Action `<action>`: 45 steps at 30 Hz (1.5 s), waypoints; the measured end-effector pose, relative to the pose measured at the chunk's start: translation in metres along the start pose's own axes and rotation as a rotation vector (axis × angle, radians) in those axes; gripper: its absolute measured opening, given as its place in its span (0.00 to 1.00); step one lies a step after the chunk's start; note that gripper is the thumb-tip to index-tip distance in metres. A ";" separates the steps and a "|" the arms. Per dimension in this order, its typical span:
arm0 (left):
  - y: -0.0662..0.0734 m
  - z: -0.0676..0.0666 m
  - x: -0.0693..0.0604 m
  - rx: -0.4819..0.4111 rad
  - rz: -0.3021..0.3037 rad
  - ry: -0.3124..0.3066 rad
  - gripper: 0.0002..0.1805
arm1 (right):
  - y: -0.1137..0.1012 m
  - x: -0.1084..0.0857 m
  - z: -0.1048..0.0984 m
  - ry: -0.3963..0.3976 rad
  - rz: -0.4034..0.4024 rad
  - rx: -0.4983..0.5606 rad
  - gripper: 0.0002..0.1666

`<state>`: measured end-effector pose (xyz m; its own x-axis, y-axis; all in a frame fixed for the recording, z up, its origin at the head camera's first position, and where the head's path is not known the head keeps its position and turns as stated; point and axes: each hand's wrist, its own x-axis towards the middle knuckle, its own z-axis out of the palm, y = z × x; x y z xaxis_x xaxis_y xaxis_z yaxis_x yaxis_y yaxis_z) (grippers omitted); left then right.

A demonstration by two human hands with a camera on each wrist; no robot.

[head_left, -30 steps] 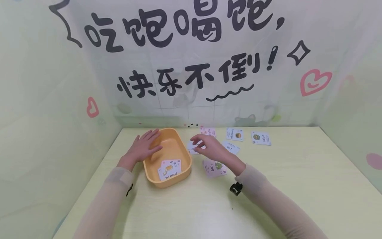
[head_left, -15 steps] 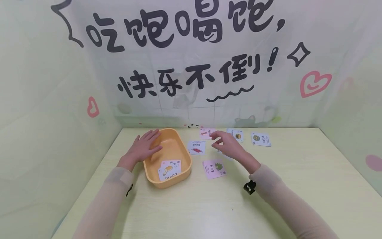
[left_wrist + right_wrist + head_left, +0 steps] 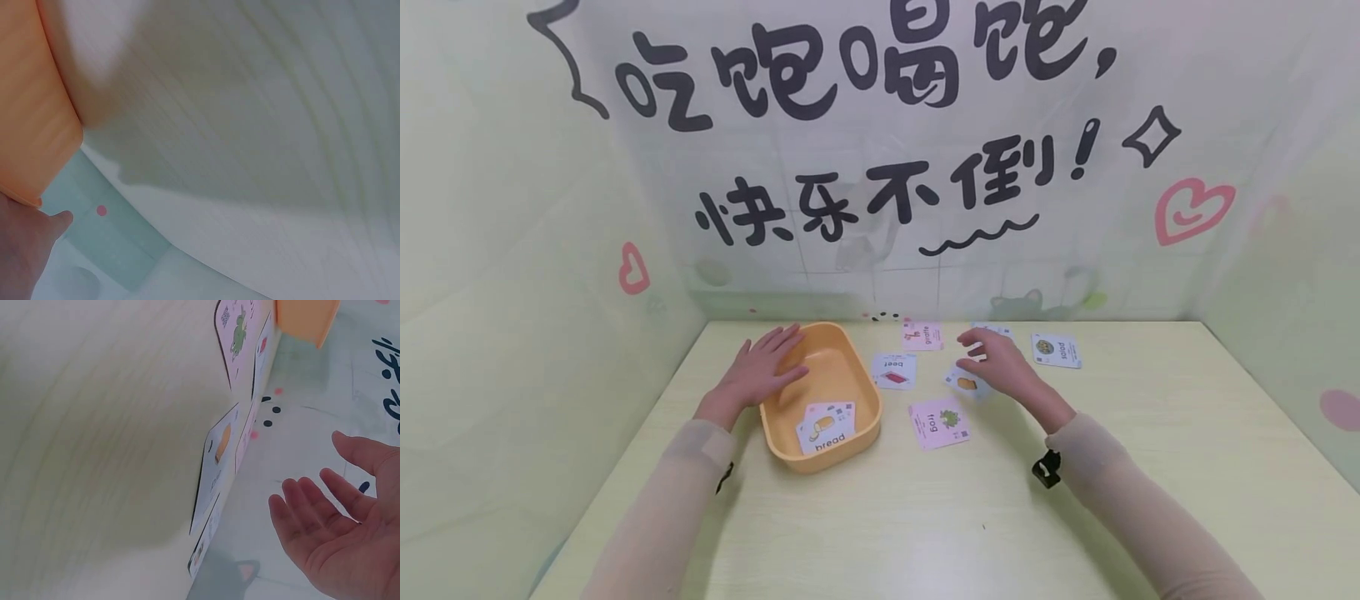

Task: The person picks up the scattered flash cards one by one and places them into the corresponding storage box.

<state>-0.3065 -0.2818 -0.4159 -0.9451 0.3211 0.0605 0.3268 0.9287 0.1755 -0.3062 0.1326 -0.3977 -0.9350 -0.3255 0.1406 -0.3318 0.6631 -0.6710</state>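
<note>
My left hand [image 3: 752, 375] lies with spread fingers over the left rim of an orange box [image 3: 871, 429]; the left wrist view shows the hand [image 3: 25, 244] at the box wall [image 3: 31, 106]. A bread card [image 3: 824, 428] lies on other cards inside. Above the table my right hand [image 3: 1003, 367] hovers, fingers loosely bent and holding nothing, as the right wrist view of the hand [image 3: 337, 525] confirms. Below it is a pale blue card [image 3: 964, 382] with an orange-brown picture, partly covered. Behind the hand, the hamburger card [image 3: 981, 326] is mostly hidden.
Between box and right hand lie the beef card [image 3: 895, 367], giraffe card [image 3: 917, 337] and pink frog card [image 3: 938, 423]. Farther right is the salad card [image 3: 1056, 350]. A printed cloth wall [image 3: 1075, 258] stands directly behind the table [image 3: 865, 533].
My right hand has moved rightward, from over the beef card to over the card with the orange-brown picture, uncovering the beef and giraffe cards. My left hand stays on the box.
</note>
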 end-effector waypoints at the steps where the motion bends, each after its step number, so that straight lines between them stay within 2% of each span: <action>1: 0.000 0.000 0.000 0.003 0.002 0.002 0.41 | 0.002 0.000 0.000 0.004 0.009 0.000 0.25; 8: 0.000 0.001 0.000 -0.005 0.001 0.008 0.41 | 0.014 -0.001 -0.001 0.005 0.041 -0.031 0.28; 16: 0.000 0.001 0.000 0.002 0.002 0.011 0.41 | 0.020 -0.001 0.000 -0.065 0.123 -0.084 0.38; 25: 0.001 0.000 0.000 0.001 0.001 0.006 0.41 | 0.028 0.002 0.002 -0.104 0.170 -0.160 0.48; 31: 0.002 0.000 -0.001 0.009 0.001 0.014 0.40 | 0.031 0.004 0.004 -0.167 0.212 -0.177 0.58; 34: 0.002 0.000 -0.002 0.008 0.000 0.012 0.40 | 0.032 0.004 0.005 -0.188 0.223 -0.188 0.58; 39: 0.002 0.001 -0.001 0.008 0.003 0.016 0.40 | 0.031 0.005 0.005 -0.196 0.227 -0.218 0.47; 42: 0.002 0.000 -0.001 0.011 0.004 0.017 0.40 | 0.030 0.005 0.007 -0.194 0.223 -0.263 0.46; 45: 0.001 0.000 -0.001 0.011 0.000 0.015 0.40 | 0.029 0.005 0.010 -0.195 0.228 -0.335 0.52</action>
<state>-0.3052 -0.2807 -0.4156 -0.9450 0.3183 0.0755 0.3267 0.9306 0.1650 -0.3193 0.1430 -0.4236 -0.9586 -0.2450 -0.1449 -0.1718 0.9039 -0.3917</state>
